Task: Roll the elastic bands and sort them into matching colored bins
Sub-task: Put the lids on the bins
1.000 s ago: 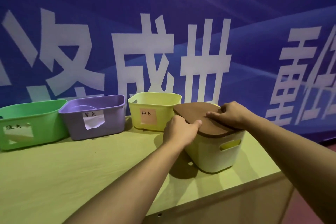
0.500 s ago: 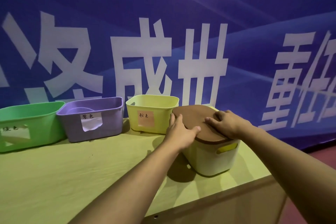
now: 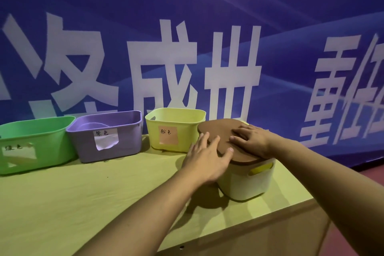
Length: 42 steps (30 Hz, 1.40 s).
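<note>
A pale yellow bin (image 3: 247, 181) stands at the right of the table, covered by a brown lid (image 3: 220, 133). My left hand (image 3: 205, 156) lies with spread, straight fingers on the lid's near left edge. My right hand (image 3: 251, 137) rests flat on the lid's right side. Three open bins line the back: a green bin (image 3: 41, 151), a purple bin (image 3: 128, 143) and a yellow bin (image 3: 187, 131) with a pink label. No elastic bands are visible; the lid hides the inside of the covered bin.
The yellow-green table (image 3: 83, 203) ends at a front edge near the lower right, with red floor (image 3: 353, 241) beyond. A blue banner (image 3: 187, 27) with large white characters rises directly behind the bins.
My left hand has uncurled from a fist at the lid's edge to spread fingers on it. My right hand has flattened on the lid. The view has tilted up slightly.
</note>
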Available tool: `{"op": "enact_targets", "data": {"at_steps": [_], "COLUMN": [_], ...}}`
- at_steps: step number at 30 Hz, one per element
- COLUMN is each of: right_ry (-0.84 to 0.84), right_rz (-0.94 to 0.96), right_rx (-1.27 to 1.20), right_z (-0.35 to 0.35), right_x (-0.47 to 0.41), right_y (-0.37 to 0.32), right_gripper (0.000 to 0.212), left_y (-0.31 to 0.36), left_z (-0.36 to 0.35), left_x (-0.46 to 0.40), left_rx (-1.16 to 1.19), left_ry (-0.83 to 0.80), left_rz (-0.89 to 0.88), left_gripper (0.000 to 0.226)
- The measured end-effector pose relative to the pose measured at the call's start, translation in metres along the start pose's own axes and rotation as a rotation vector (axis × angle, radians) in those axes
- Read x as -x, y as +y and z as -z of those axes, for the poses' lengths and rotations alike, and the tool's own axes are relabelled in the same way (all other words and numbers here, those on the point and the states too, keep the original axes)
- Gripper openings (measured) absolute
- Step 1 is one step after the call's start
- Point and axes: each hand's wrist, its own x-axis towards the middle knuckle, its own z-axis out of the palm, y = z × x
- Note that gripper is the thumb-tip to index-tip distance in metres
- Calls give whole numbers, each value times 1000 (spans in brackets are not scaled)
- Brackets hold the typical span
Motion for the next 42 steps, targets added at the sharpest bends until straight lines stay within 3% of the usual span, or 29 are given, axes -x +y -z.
{"op": "enact_targets", "data": {"at_steps": [7,10,14,17,23,31,37,42], "right_ry": [55,100,16,-43,3,53,163,203], "right_rz": [-24,-35,-33,-28,-8,-3,81,208], "right_rx": [-110,-154,-164,-119,-91,-96,-129,-277], "right_z": [2,6,10,3,-8,-7,8,9], "right_x": [-12,-25,-49,-64,-71,-65,-48,-42], "right_y": [6,3,-4,-3,5,2,-23,-102], "right_gripper": [64,59,65,68,68,66,61,63], "left_y": [-4,-13,-25,-31,-30,-35,-61,-127], "left_z": [14,12,10,4,12,2,6,48], "left_x": [-37,-55,-66,-70,-75,-73,-46,2], "left_rx": [-9,-5,-21,-45,-162,26,279,158], "left_ry": [153,139,49,67,81,5,206,305], "left_rz": [10,50,79,75,40,57,66,128], "left_gripper": [47,62,79,81,80,83,75,71]}}
